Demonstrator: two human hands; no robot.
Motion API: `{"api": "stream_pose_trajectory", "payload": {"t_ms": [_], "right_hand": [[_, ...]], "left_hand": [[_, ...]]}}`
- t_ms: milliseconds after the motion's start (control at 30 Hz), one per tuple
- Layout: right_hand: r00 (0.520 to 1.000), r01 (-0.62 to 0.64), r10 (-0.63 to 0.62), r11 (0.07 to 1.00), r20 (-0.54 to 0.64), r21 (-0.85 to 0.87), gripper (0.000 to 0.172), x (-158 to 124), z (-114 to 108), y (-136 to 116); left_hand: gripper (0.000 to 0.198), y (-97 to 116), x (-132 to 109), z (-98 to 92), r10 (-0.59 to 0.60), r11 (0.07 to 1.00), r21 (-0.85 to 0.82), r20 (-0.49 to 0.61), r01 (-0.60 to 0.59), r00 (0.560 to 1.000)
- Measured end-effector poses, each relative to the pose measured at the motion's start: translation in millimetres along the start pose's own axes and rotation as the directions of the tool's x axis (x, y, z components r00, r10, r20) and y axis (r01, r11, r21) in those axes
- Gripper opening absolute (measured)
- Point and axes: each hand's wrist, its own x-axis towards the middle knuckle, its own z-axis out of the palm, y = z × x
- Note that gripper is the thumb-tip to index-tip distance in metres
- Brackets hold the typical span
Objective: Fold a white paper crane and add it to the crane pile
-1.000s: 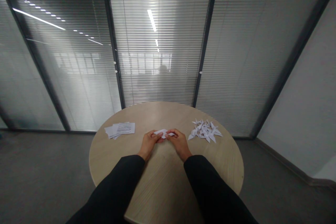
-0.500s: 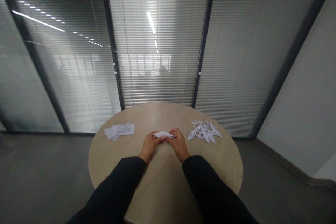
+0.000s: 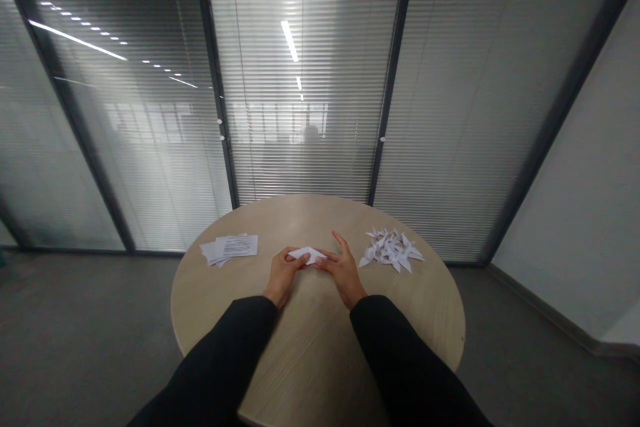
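Between my hands, at the middle of the table, is a small folded piece of white paper (image 3: 309, 254), a flat pointed diamond shape. My left hand (image 3: 285, 273) pinches its left end, thumb in front. My right hand (image 3: 343, 269) grips the right end between thumb and a finger, with the index finger raised away from the paper. To the right of my right hand lies a heap of folded white paper cranes (image 3: 391, 250). Left of my left hand rest several white paper sheets (image 3: 231, 249), some with printed lines.
Everything lies on a round wooden table (image 3: 310, 347). Behind it stands a glass partition with blinds (image 3: 305, 167) and dark frames. A white wall (image 3: 585, 213) rises on the right, and grey floor (image 3: 75, 333) surrounds the table.
My right index finger has lifted up off the folded paper. The paper has shifted slightly to the left and shows more of its face. The view has moved a little.
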Motion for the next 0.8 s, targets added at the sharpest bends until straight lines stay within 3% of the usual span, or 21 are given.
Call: {"api": "stream_pose_trajectory", "payload": {"t_ms": [100,200,367,500,800], "right_hand": [[1.0,-0.007,0.007,1.0,0.013,-0.015,0.09,2,-2,1],[1.0,-0.004,0.006,0.997,0.015,-0.072,0.069,3,-4,2],[0.993,0.116,-0.114,0.933,0.026,-0.34,0.033,3,-8,1],[0.963,0.268,-0.244,0.802,0.118,-0.534,0.024,2,-9,3],[0.882,0.44,-0.437,0.622,0.18,-0.648,0.017,5,-13,6]], "left_hand": [[0.038,-4,5,-4.2,0.013,0.999,0.047,-0.018,-0.012,1.0],[0.039,-7,8,-7.3,0.028,0.997,0.071,-0.04,-0.025,0.999],[0.039,-6,4,-5.2,-0.047,0.997,0.065,0.022,0.045,0.999],[0.037,-2,-2,-1.0,-0.111,0.993,0.052,0.114,0.106,0.987],[0.041,-5,0,2.6,-0.163,0.986,-0.001,0.189,0.166,0.968]]}}
